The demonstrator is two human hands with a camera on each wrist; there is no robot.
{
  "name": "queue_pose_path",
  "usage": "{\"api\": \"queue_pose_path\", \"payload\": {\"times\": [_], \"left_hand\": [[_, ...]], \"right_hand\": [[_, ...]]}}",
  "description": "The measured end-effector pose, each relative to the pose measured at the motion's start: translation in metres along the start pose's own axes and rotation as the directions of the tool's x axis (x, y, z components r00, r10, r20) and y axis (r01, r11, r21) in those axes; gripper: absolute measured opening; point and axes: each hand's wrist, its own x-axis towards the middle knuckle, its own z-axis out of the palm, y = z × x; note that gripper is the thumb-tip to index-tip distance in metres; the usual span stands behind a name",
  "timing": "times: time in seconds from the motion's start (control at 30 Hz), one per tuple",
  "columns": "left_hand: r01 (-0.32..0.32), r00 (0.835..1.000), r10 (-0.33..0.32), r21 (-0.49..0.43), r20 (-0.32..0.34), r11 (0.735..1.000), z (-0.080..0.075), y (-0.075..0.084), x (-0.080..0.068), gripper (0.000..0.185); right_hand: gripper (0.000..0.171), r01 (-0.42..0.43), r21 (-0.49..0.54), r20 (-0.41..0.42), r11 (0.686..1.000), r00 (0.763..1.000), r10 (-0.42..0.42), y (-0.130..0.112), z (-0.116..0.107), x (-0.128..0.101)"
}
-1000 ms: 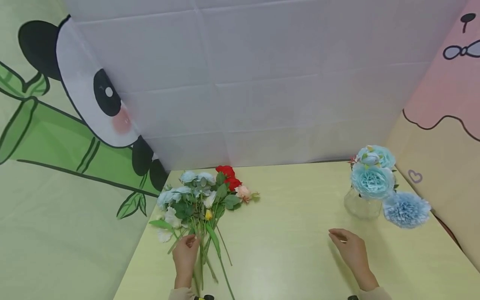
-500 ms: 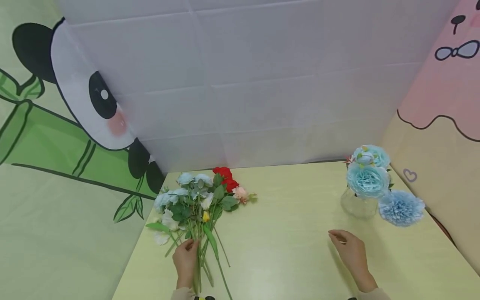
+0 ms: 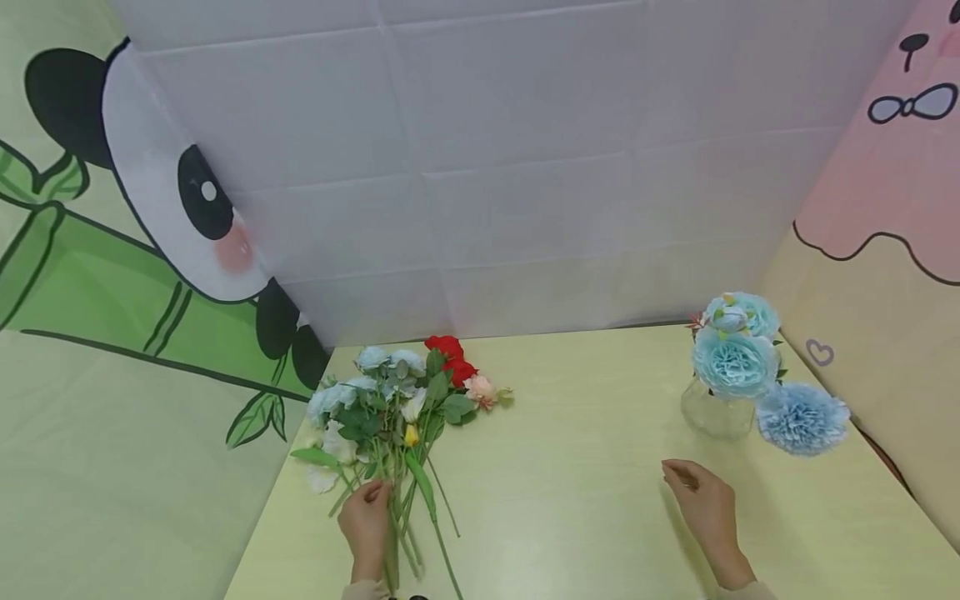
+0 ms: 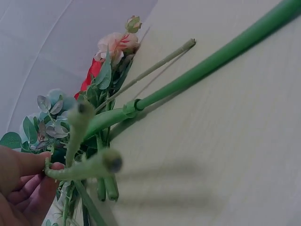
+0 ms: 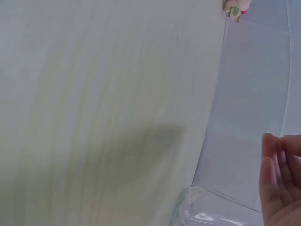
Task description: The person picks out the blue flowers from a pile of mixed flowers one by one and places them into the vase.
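My left hand [image 3: 366,523] is at the near end of a pile of artificial flowers on the left of the table. Its thumb and fingertips pinch a thin green flower stem [image 4: 70,172], seen close in the left wrist view. Which bloom that stem carries cannot be told. The pile holds pale blue flowers [image 3: 373,358], red roses [image 3: 459,372], a pink flower [image 3: 481,388], white flowers [image 3: 340,442] and a yellow bud [image 3: 411,434]. My right hand [image 3: 705,510] hovers over the right side of the table, fingers loosely bent, holding nothing.
A clear glass vase [image 3: 716,415] stands at the back right, with light blue flowers [image 3: 735,362] in it and a blue pompom-like flower [image 3: 802,418] leaning over its side. Printed cloth walls [image 3: 525,167] enclose the pale wooden table [image 3: 555,467].
The view has shifted slightly. My left hand has drawn a little back toward me along the stems. My right hand stays nearly in place.
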Motion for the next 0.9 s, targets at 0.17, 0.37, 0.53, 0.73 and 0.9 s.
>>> {"api": "queue_pose_path", "payload": {"times": [0.17,0.37,0.53,0.73,0.9], "left_hand": [[0.095,0.995,-0.091,-0.089,0.047,0.992,-0.004,0.002,0.001,0.025],[0.247,0.966,-0.213,-0.292,0.144,0.924,-0.007,0.006,0.002,0.036],[0.241,0.97,-0.21,-0.431,0.12,0.87,-0.005,0.011,0.001,0.034],[0.214,0.977,-0.193,-0.499,0.094,0.84,-0.005,0.017,0.001,0.031],[0.212,0.977,-0.192,-0.537,0.093,0.816,-0.008,0.021,-0.001,0.034]], "right_hand": [[0.012,-0.022,0.048,-0.012,0.999,1.0,0.023,0.0,0.001,-0.002],[0.012,-0.025,0.066,-0.025,0.998,0.999,0.026,0.002,0.003,-0.003],[0.011,-0.031,0.071,-0.031,0.997,0.999,0.034,0.005,0.004,-0.004],[0.01,-0.027,0.069,-0.038,0.997,0.999,0.029,0.005,0.004,-0.004],[0.009,0.013,0.072,-0.035,0.997,0.999,-0.01,0.001,0.0,-0.001]]}}
